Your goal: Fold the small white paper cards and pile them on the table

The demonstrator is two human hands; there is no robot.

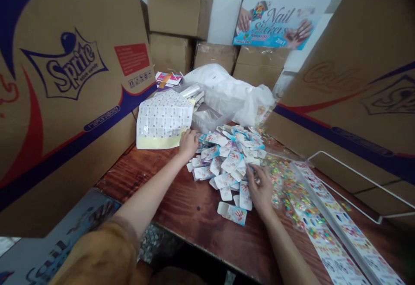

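A heap of small white-and-blue nail sticker boxes lies on the brown wooden table. At the heap's left edge is my left hand, its fingers curled in beside a small blue box; whether they grip it is hidden. My right hand rests at the right edge of the heap, thumb and fingers apart, next to the boxes. One box lies at the near side of the heap. A printed label sheet with a yellow edge is just beyond my left hand.
Large cartons wall in the left, and another carton stands at right. Behind the heap are a clear plastic basket and a white bag. Bright candy packets, printed strips and a white wire frame lie right.
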